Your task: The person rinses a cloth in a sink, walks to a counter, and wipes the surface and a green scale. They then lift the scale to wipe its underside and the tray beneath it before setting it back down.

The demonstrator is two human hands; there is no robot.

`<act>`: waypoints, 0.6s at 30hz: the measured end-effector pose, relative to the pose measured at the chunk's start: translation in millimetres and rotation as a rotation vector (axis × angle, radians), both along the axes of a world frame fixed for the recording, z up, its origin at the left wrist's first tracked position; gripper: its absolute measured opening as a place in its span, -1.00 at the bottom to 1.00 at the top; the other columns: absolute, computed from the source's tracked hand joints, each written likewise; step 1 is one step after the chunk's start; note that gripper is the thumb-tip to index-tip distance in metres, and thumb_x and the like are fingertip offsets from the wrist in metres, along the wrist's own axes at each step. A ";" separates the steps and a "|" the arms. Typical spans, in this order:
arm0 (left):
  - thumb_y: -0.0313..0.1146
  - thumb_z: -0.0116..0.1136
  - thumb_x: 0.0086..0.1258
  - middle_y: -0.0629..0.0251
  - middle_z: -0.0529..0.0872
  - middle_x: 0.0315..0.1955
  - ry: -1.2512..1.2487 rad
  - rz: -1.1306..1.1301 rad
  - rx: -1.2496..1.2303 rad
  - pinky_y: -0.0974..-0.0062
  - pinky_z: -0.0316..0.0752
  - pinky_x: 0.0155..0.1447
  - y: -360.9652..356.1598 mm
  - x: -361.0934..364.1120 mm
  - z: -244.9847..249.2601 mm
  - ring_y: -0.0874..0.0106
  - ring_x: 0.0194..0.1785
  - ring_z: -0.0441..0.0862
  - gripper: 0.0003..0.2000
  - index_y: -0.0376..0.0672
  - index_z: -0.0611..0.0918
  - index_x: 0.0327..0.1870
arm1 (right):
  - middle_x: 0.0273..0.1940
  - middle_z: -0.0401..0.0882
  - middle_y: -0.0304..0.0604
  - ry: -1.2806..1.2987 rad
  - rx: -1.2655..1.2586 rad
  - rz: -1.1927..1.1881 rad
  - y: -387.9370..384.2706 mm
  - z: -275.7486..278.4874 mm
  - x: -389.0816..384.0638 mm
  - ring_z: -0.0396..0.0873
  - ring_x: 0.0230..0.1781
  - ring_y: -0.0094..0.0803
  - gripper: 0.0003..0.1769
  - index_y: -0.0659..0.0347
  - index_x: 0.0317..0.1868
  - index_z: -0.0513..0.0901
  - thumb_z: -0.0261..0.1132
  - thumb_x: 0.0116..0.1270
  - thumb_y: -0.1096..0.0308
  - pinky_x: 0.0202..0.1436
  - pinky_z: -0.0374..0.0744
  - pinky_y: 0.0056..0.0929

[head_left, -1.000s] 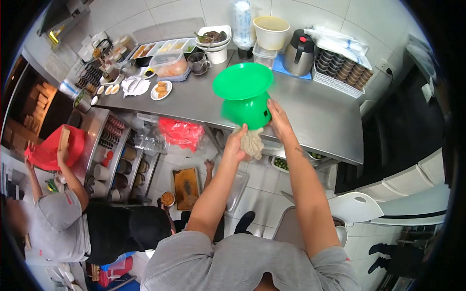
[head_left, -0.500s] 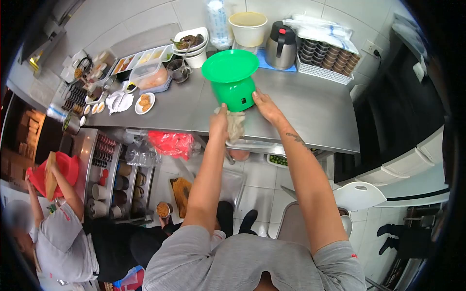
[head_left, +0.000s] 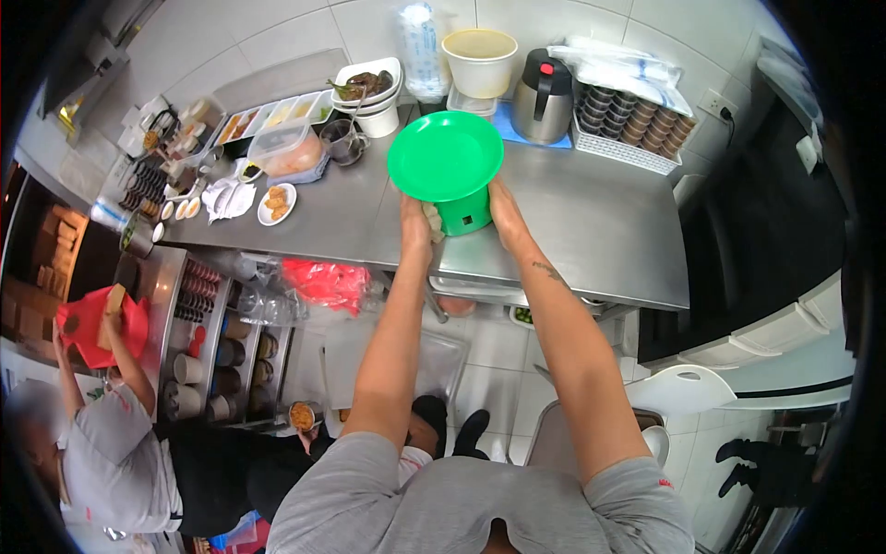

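A green kitchen scale [head_left: 464, 214] with a round green plate [head_left: 446, 155] on top stands near the front edge of the steel counter. My left hand [head_left: 415, 224] is at its left side, with a pale crumpled cloth [head_left: 434, 223] between palm and scale. My right hand [head_left: 505, 212] presses along the right side of the body. The plate's rim hides most of my fingertips. A small dark square shows low on the scale's front.
Behind the scale stand a white tub [head_left: 479, 65], a steel jug [head_left: 542, 100] and a basket of stacked lids [head_left: 628, 143]. Food containers [head_left: 281, 148] and a plate of food [head_left: 277, 204] lie left. At far left a co-worker's hands hold a red basin [head_left: 88, 328].
Both my hands have slid up from the scale's base and now flank its body. The scale sits a little nearer to me. The co-worker's red basin has shifted slightly.
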State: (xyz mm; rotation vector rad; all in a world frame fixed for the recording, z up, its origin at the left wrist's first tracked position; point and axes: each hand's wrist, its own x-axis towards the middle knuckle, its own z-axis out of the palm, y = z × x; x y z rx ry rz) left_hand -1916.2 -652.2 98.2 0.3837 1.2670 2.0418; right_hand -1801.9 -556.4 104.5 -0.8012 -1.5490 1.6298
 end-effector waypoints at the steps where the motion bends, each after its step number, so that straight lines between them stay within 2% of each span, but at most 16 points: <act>1: 0.03 -0.24 0.41 0.55 0.33 -0.72 0.001 0.006 0.015 0.59 0.05 -0.76 -1.2 -1.5 -3.2 0.64 -0.78 0.17 -0.67 -0.04 0.42 -0.27 | 0.21 0.25 0.12 -0.022 0.015 -0.002 -7.7 7.4 3.5 0.19 0.26 -0.14 -0.27 0.33 0.28 0.14 -0.11 0.33 -0.12 0.30 0.15 -0.37; 2: -0.02 -0.24 0.42 0.54 0.35 -0.70 0.002 0.012 0.030 0.60 0.08 -0.74 -2.4 -3.0 -5.9 0.64 -0.76 0.18 -0.70 -0.06 0.43 -0.24 | 0.20 0.25 0.13 -0.046 0.033 -0.008 -12.1 11.1 7.6 0.20 0.25 -0.12 -0.23 0.33 0.30 0.08 -0.08 0.31 -0.14 0.29 0.16 -0.36; 4: -0.08 -0.20 0.42 0.50 0.42 -0.64 -0.005 0.085 0.044 0.59 0.19 -0.67 -3.1 -2.2 -7.3 0.63 -0.69 0.28 -0.72 -0.09 0.44 -0.18 | 0.18 0.23 0.17 -0.065 -0.118 0.007 -14.2 12.3 14.1 0.22 0.21 -0.10 -0.15 0.27 0.31 -0.01 0.03 0.24 -0.17 0.26 0.20 -0.35; 7: -0.16 -0.17 0.41 0.22 0.51 -0.42 0.199 0.065 -0.177 0.43 0.40 -0.33 -11.1 5.6 -5.9 0.39 -0.40 0.47 -0.70 -0.21 0.43 -0.07 | 0.16 0.21 0.21 0.048 -0.269 -0.066 -29.1 5.9 14.3 0.24 0.18 -0.08 -0.05 0.22 0.32 -0.09 0.17 0.15 -0.17 0.22 0.24 -0.33; 11: -0.26 -0.15 0.38 -0.20 0.34 -0.11 0.899 0.640 -0.325 0.10 0.14 0.09 -5.8 55.0 -14.4 -0.06 -0.02 0.28 -0.63 -0.42 0.31 0.02 | 0.19 0.18 0.19 0.187 -0.315 -0.217 -52.5 0.4 2.6 0.21 0.20 -0.10 -0.01 0.25 0.33 -0.12 0.23 0.14 -0.11 0.23 0.23 -0.32; 14: -0.32 -0.14 0.36 -0.25 0.29 -0.06 0.968 0.604 -0.419 0.08 0.14 0.07 -10.7 76.2 -17.3 -0.10 -0.01 0.27 -0.62 -0.46 0.25 0.06 | 0.23 0.14 0.17 0.243 -0.289 -0.205 -50.1 -8.6 -8.9 0.15 0.25 -0.10 0.00 0.25 0.36 -0.15 0.21 0.16 -0.12 0.26 0.20 -0.31; 18: -0.34 -0.12 0.35 -0.30 0.26 -0.02 0.816 0.435 -0.406 0.12 0.12 0.14 -20.4 79.5 -10.5 -0.13 0.06 0.22 -0.57 -0.53 0.21 0.07 | 0.29 0.01 0.27 -0.006 -0.127 -0.255 -43.1 -3.8 -14.6 0.05 0.31 0.03 -0.03 0.33 0.35 -0.19 0.08 0.24 -0.15 0.33 0.10 -0.25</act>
